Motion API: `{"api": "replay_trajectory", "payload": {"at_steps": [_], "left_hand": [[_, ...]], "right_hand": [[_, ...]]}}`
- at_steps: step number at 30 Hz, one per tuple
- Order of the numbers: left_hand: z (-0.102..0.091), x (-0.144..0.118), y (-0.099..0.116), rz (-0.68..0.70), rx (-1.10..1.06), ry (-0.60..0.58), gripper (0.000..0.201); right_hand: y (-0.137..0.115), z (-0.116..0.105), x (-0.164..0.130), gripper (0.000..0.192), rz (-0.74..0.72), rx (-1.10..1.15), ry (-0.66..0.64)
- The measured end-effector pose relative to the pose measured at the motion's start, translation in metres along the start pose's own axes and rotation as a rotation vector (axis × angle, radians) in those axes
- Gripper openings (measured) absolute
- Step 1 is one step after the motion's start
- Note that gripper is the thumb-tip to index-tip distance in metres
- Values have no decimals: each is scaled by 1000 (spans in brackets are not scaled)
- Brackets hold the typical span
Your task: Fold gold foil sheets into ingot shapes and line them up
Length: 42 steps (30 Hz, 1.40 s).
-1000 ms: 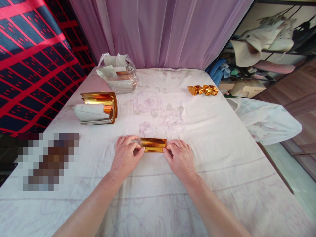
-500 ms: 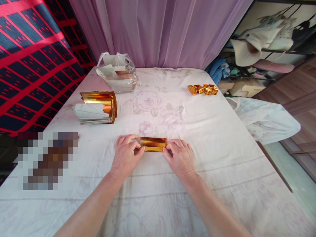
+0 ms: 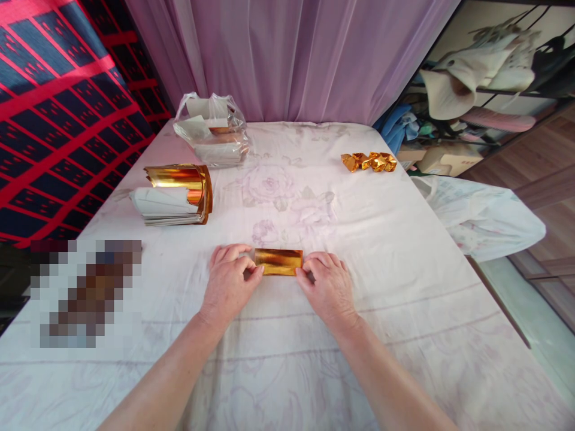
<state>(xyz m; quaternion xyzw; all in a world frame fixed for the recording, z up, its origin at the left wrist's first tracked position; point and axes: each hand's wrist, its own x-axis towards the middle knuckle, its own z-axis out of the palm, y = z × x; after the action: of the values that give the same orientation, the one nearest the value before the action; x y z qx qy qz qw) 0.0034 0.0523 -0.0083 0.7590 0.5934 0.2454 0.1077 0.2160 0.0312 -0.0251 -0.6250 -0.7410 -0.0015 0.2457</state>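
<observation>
Pinching gold foil strip point(image 3: 278, 261) ends: left hand point(image 3: 229, 281), right hand point(image 3: 327, 286)

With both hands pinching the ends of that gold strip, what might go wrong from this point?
The folded gold foil strip lies on a soft, wrinkled bedsheet, so a crease pressed there may come out uneven. The left hand and right hand grip only its ends; pulling apart might tear or crumple the thin foil. The curling gold sheet stack sits close to the bed's left edge, where a nudge may knock it off.

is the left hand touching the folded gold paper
Touching: in the head view the left hand pinches the left end of the folded gold paper, fingertips overlapping its edge.
</observation>
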Motion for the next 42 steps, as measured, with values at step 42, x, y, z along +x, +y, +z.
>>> {"api": "replay_trajectory", "payload": {"at_steps": [42], "left_hand": [[1, -3, -4, 30, -16, -11, 9]], "right_hand": [[-5, -15, -5, 18, -289, -14, -62]]}}
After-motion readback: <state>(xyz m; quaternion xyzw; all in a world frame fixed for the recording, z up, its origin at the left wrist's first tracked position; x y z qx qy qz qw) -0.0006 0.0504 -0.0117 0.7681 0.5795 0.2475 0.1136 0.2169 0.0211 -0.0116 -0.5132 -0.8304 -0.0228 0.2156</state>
